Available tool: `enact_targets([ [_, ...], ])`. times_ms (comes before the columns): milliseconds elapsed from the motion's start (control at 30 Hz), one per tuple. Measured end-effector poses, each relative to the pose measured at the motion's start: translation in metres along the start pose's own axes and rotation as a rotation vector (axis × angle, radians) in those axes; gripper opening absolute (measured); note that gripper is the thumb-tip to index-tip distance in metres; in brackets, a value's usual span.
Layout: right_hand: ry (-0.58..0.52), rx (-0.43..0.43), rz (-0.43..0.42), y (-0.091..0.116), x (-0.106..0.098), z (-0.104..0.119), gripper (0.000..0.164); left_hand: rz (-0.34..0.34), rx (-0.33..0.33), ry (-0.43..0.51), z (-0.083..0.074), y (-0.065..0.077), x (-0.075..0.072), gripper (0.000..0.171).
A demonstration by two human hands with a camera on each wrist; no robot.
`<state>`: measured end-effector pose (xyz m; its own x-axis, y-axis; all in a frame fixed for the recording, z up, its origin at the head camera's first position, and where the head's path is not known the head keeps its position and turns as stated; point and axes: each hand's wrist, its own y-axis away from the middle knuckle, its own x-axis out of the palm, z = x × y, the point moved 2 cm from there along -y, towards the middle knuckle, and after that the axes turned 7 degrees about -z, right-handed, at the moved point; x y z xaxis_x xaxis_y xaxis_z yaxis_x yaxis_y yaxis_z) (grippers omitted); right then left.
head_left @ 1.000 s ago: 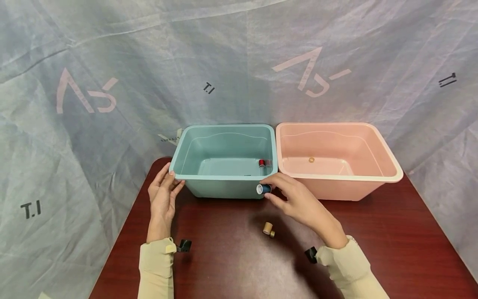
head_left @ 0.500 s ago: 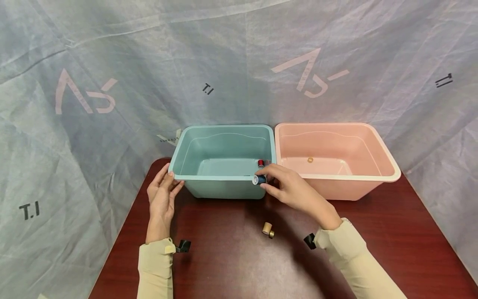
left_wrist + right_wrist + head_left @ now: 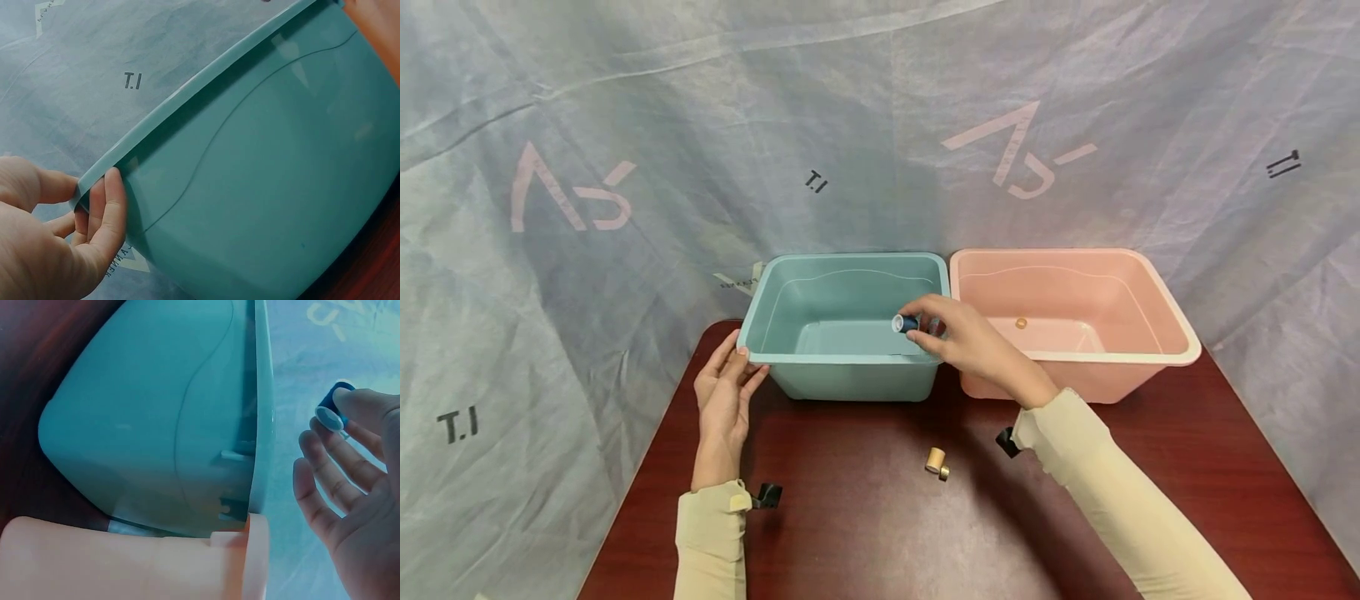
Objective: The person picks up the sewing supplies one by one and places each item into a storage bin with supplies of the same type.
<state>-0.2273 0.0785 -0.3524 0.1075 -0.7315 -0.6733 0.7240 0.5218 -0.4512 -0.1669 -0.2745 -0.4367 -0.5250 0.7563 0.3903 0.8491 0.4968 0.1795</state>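
Observation:
My right hand (image 3: pixel 973 342) pinches a dark blue thread spool (image 3: pixel 907 323) with white ends between thumb and fingertips, over the right side of the teal plastic bin (image 3: pixel 850 381). The right wrist view shows the same spool (image 3: pixel 331 406) tilted at the thumb tip, the other fingers spread loosely. At the bin's front left corner my left hand (image 3: pixel 726 400) grips the rim; in the left wrist view the thumb and fingers (image 3: pixel 114 203) lie on either side of it. The red spool inside the bin is now hidden behind my right hand.
A pink bin (image 3: pixel 1075 385) stands right beside the teal one, with a small gold ring-like piece (image 3: pixel 1021 323) inside. On the dark red table (image 3: pixel 850 517) lie a tan spool (image 3: pixel 935 459) and a small gold piece (image 3: pixel 943 473). A grey sheet (image 3: pixel 700 167) hangs behind.
My right hand has carried the blue spool from in front of the teal bin's wall up and forward over its rim. The left hand stays at the corner.

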Motion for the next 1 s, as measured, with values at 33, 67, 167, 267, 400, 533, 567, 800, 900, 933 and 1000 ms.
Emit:
enact_targets([
  [33,0.003,0.002,0.0,-0.004,0.0,0.0,0.027,0.003,0.003,0.003,0.0,0.0,0.0,0.045],
  [67,0.009,0.005,0.003,-0.008,0.0,0.0,0.027,0.008,0.008,0.005,0.0,-0.001,0.001,0.045],
  [167,0.031,0.011,0.024,-0.018,0.0,-0.002,0.028,0.017,0.016,0.006,-0.001,-0.001,0.002,0.045],
  [267,0.051,0.028,0.052,-0.027,0.001,-0.003,0.029,0.017,0.016,0.004,0.0,-0.002,0.003,0.045],
  [400,0.038,0.073,0.096,-0.039,0.002,-0.006,0.03,0.015,0.01,0.008,0.0,-0.003,0.004,0.045],
  [533,0.046,0.095,0.136,-0.053,0.002,-0.012,0.03,0.015,0.008,0.003,0.001,-0.003,0.005,0.045],
  [567,0.054,0.094,0.145,-0.056,0.002,-0.014,0.029,0.016,0.007,0.002,0.001,-0.003,0.005,0.045],
  [800,0.134,0.1,0.209,-0.075,0.006,-0.026,0.028,0.014,0.007,0.006,0.002,-0.001,0.005,0.044],
  [900,0.169,0.118,0.232,-0.082,0.008,-0.028,0.029,0.014,0.011,0.01,0.001,-0.001,0.004,0.045],
  [933,0.183,0.124,0.24,-0.084,0.008,-0.029,0.029,0.012,0.012,0.012,0.001,-0.001,0.004,0.045],
  [1000,0.212,0.129,0.26,-0.088,0.01,-0.029,0.03,0.008,0.015,0.011,0.001,-0.002,0.003,0.046],
])
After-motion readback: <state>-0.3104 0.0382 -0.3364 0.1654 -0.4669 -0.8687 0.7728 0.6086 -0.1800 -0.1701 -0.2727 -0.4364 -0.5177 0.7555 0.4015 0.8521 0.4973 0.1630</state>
